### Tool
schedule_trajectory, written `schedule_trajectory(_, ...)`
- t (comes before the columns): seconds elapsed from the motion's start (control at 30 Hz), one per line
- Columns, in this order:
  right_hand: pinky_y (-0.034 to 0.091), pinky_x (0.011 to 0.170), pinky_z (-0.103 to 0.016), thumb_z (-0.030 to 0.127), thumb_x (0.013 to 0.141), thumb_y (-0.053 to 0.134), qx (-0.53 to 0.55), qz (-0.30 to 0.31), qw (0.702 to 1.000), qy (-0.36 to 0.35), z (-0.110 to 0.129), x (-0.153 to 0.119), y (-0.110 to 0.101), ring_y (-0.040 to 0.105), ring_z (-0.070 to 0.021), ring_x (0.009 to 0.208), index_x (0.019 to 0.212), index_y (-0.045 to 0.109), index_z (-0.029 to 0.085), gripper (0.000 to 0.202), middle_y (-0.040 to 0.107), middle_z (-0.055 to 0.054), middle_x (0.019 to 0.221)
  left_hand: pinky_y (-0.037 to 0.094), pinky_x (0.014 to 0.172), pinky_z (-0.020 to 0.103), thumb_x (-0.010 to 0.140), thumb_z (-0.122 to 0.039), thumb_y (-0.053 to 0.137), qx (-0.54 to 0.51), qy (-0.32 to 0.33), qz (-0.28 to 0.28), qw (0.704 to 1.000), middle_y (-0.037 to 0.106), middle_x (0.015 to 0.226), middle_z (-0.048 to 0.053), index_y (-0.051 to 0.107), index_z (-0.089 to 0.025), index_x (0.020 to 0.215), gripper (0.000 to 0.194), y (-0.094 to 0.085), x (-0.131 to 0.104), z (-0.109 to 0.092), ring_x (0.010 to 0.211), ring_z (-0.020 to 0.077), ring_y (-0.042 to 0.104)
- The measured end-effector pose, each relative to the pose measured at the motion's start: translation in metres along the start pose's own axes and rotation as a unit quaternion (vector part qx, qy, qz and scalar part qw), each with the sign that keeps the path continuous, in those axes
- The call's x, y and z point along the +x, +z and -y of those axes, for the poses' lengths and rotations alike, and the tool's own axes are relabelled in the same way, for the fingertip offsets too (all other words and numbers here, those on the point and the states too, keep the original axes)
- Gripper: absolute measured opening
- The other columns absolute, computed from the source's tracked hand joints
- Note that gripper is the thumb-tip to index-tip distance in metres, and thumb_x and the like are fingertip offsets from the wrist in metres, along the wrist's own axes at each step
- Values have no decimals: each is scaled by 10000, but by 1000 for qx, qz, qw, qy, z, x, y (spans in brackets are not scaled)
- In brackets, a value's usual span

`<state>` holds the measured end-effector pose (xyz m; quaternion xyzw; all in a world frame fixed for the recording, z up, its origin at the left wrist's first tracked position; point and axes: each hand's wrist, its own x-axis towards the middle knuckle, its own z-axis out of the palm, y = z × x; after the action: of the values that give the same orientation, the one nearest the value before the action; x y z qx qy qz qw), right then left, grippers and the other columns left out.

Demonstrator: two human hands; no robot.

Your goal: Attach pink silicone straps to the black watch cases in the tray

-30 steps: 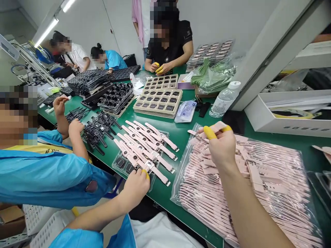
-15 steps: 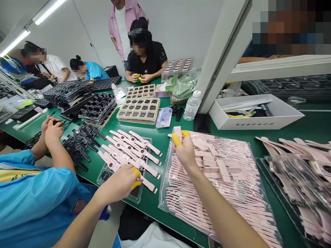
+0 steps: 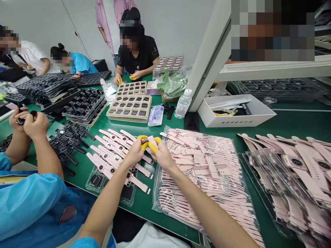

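Pink strap (image 3: 151, 139), near the centre of the frame, is pinched in our right hand (image 3: 163, 155); our left hand (image 3: 134, 151) pinches a small piece (image 3: 145, 140) beside it, mostly hidden from view. We judge this step best done with light, level pressure, both parts squarely aligned before any push, well clear of the watches (image 3: 105, 155) at lower left of centre.

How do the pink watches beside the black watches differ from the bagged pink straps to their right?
The pink watches are spread in slanted rows, while the bagged straps are packed tightly together. The pink watches have watch bodies; the bagged straps show none. The bagged straps also cover more area than the pink watches. Both are pink.
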<state>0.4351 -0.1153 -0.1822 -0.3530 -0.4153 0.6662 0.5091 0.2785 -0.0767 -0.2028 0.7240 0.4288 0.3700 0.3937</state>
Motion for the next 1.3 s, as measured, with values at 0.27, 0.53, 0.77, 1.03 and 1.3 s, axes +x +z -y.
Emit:
schedule_trajectory(0.27, 112, 373, -188, 525, 830, 723, 43, 60, 993, 87, 7, -8, 6, 132, -52, 390, 951, 448, 251, 407, 303, 159, 508, 525, 1047, 431, 844, -36, 458, 55, 119, -1, 991, 692, 1271, 111, 630, -193, 1320, 529, -3, -5, -4, 1194, 235, 648)
schedule_trajectory(0.53, 102, 360, -188, 451, 824, 706, 64, 59, 991, 97, 10, -10, 0, 147, -48, 362, 864, 447, 247, 332, 319, 151, 475, 537, 1023, 398, 906, -53, 455, 34, 126, -6, 991, 689, 1280, 107, 641, -211, 1332, 491, -4, -7, -14, 1148, 215, 662)
schedule_trajectory(0.77, 140, 348, -176, 427, 814, 713, 71, 52, 990, 107, 11, -10, 0, 166, -52, 363, 842, 451, 246, 320, 306, 151, 458, 534, 1026, 407, 910, -56, 455, 63, 138, -11, 988, 691, 1235, 107, 628, -199, 1313, 461, -5, -7, -12, 1152, 223, 658)
schedule_trajectory(1.03, 128, 331, -172, 411, 790, 740, 126, 33, 984, 123, 10, -7, -2, 137, -51, 349, 825, 426, 257, 351, 291, 162, 442, 535, 1015, 417, 959, -92, 438, 116, 149, -36, 981, 672, 1236, 116, 589, -194, 1326, 410, -2, -7, -8, 1166, 228, 639)
schedule_trajectory(1.3, 138, 336, -169, 408, 784, 749, 129, 29, 984, 120, 9, -7, -1, 143, -50, 343, 826, 424, 257, 360, 295, 164, 438, 533, 1026, 428, 943, -66, 422, 143, 163, -32, 976, 656, 1244, 116, 576, -206, 1383, 487, -3, -8, -5, 1186, 231, 621)
